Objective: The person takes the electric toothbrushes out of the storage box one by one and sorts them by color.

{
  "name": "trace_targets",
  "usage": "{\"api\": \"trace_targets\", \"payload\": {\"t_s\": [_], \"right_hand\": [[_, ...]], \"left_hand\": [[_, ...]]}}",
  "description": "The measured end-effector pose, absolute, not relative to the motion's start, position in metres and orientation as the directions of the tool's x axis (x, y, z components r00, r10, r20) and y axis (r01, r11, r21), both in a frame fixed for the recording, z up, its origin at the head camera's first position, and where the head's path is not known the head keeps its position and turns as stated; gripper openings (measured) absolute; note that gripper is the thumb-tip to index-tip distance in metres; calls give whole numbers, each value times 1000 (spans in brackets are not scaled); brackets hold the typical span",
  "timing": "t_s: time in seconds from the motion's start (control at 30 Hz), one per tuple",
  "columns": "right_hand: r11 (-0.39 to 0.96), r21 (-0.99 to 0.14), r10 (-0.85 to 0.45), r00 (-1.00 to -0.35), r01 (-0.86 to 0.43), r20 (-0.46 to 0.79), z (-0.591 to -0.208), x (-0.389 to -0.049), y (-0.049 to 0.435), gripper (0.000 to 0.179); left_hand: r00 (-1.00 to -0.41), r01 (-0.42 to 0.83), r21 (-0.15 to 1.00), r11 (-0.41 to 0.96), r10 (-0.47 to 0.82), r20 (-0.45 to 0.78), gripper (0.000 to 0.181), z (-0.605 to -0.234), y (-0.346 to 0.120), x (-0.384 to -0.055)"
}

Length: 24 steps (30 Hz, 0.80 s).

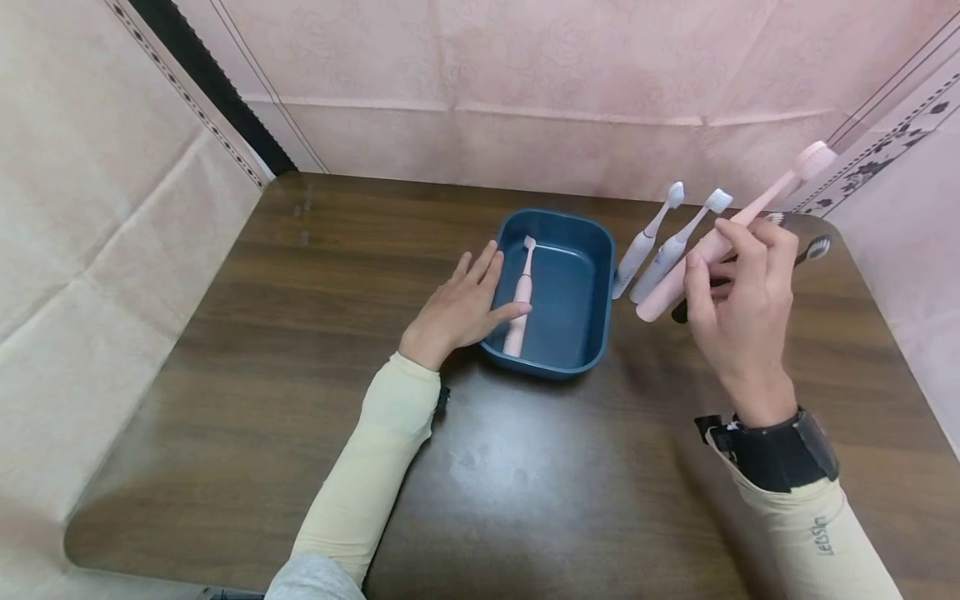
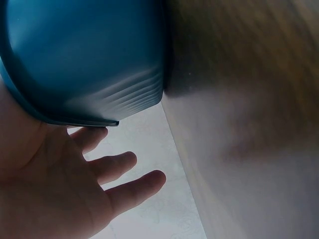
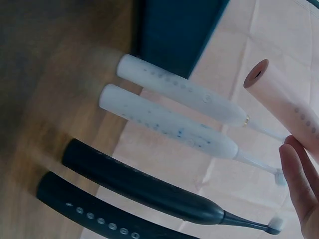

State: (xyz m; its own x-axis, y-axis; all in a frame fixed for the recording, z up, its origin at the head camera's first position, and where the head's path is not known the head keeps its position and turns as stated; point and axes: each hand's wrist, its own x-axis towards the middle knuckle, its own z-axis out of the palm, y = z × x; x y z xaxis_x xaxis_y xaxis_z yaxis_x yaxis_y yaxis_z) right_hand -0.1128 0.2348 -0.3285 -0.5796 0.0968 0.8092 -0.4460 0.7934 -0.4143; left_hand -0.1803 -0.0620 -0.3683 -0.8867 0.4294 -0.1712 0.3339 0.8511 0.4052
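My left hand (image 1: 465, 304) rests on the left rim of a blue bin (image 1: 573, 300), its fingers outside and its thumb over the inside. The left wrist view shows those fingers straight beside the bin's wall (image 2: 84, 59). A pink electric toothbrush (image 1: 522, 292) lies in the bin along its left side. Between thumb and fingers, my right hand (image 1: 750, 300) pinches another pink electric toothbrush (image 3: 284, 97) by its handle, raised off the table with its head pointing up and away.
Right of the bin stand two white electric toothbrushes (image 3: 164, 84), one with blue specks (image 3: 164, 119). Beside them stand two black electric toothbrushes (image 3: 142, 181), mostly behind my right hand in the head view. The brown wooden table (image 1: 300, 400) meets pink cloth (image 1: 570, 67) at its back.
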Motion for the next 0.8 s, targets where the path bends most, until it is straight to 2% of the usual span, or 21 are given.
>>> {"api": "trace_targets", "payload": {"t_s": [0.43, 0.8], "right_hand": [[828, -335, -61, -665, -451, 745, -347, -108, 231, 38], [829, -307, -108, -673, -466, 732, -364, -110, 228, 44]], "left_hand": [[-886, 329, 406, 853, 427, -179, 94, -368, -61, -180], [-887, 333, 405, 852, 428, -171, 94, -368, -62, -180]]}}
